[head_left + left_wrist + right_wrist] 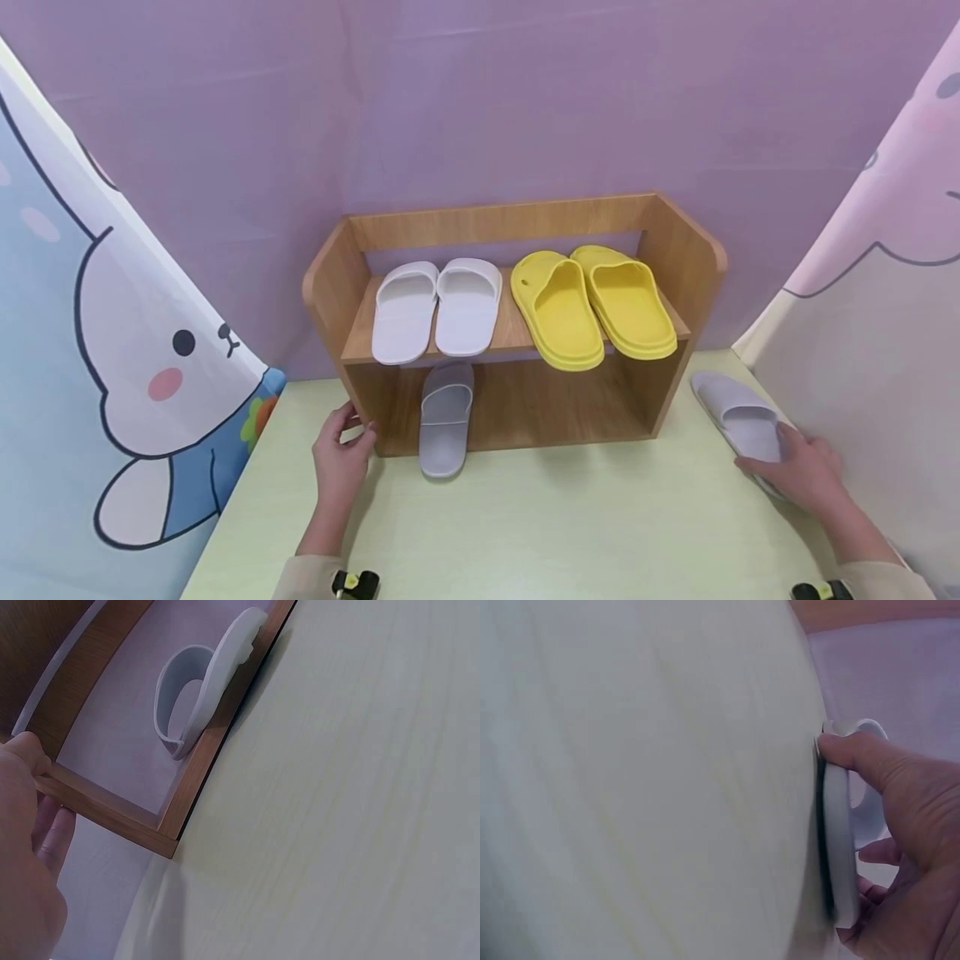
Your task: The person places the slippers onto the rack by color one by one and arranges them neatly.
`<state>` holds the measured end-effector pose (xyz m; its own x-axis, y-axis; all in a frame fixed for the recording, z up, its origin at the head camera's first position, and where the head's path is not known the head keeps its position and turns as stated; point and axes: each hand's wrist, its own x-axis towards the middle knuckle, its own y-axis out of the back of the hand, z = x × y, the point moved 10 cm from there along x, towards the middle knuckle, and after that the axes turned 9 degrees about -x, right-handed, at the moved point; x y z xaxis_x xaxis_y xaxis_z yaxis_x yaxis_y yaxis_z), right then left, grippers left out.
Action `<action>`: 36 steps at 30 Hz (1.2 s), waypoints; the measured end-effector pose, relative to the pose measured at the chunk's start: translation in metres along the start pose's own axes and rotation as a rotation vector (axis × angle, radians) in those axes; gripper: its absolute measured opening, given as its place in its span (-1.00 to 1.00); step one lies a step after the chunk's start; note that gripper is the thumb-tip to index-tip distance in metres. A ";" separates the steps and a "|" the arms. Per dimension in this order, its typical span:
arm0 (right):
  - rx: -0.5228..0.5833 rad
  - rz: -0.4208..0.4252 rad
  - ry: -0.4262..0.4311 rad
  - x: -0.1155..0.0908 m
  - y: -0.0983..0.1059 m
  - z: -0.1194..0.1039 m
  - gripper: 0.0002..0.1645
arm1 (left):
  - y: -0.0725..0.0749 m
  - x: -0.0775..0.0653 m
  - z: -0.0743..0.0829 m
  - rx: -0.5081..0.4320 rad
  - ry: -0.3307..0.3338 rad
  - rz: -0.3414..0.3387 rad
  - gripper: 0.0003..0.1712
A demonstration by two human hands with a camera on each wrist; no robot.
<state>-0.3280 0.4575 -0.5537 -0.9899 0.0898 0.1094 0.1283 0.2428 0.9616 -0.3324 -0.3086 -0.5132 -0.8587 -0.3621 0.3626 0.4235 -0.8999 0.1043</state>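
Note:
At the left end of the wooden shoe rack [555, 404], my left hand [341, 462] pinches the edge of the side panel [112, 810], thumb on one face and fingers on the other. My right hand [806, 471] grips a grey slipper [731, 400] by the edges of its sole, to the right of the rack. In the right wrist view the thumb lies on the near edge of that slipper [841, 847], its sole close over the table. A matching grey slipper [444, 446] sits on the rack's lower level toward the left, its open end past the front edge.
On the upper shelf stand a pair of white slippers [467, 317] at left and a pair of yellow slippers [566, 329] at right. The rack is on a pale table [540, 517]. A purple backdrop [495, 108] rises behind, with a cartoon-printed cloth [150, 317] at the left.

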 end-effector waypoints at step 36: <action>0.398 0.287 -0.173 -0.005 0.049 -0.046 0.28 | 0.000 0.001 -0.002 0.002 0.002 -0.011 -0.39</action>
<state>-0.3199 0.4247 -0.4959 -0.8915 0.3569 0.2791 0.4393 0.5305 0.7249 -0.3337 -0.3096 -0.5145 -0.8638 -0.3529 0.3596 0.4148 -0.9032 0.1100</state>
